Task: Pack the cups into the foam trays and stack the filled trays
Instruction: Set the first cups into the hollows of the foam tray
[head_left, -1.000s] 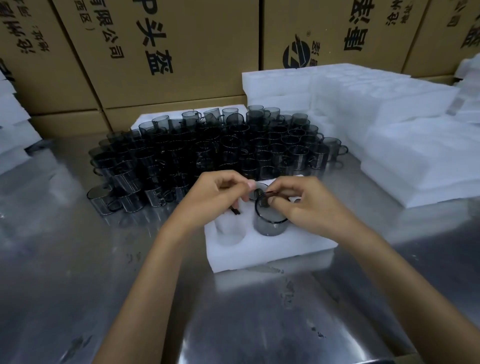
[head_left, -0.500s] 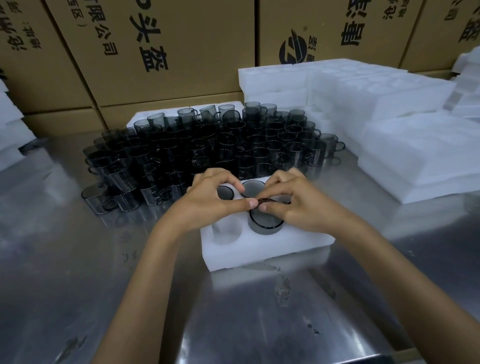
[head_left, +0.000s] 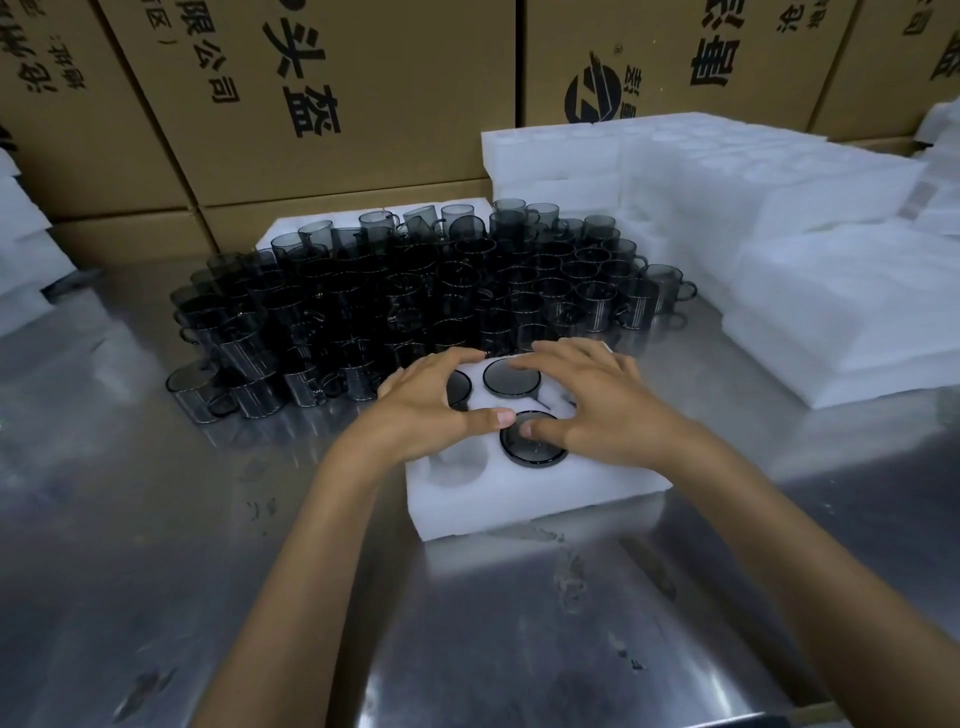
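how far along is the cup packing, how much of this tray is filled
Done: three dark cups sit in the foam tray, two at the back and one in front. In hand: the left hand and right hand press on the tray, thumbs at the front cup. Left: the front-left pocket is empty, and a crowd of loose cups waits behind.

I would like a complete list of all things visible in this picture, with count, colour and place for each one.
square white foam tray: one, white, table centre, under both hands.
smoky grey glass cups in tray: three seated, dark grey; near-left pocket empty.
loose grey glass cups with handles: many, dark grey, crowded behind the tray.
stacked white foam trays: several, white, right side; more at left edge.
brown cardboard boxes: several, brown, black print, along the back.
shiny steel table: one, silver.
left hand: on tray, thumb touching the nearest cup.
right hand: likewise.
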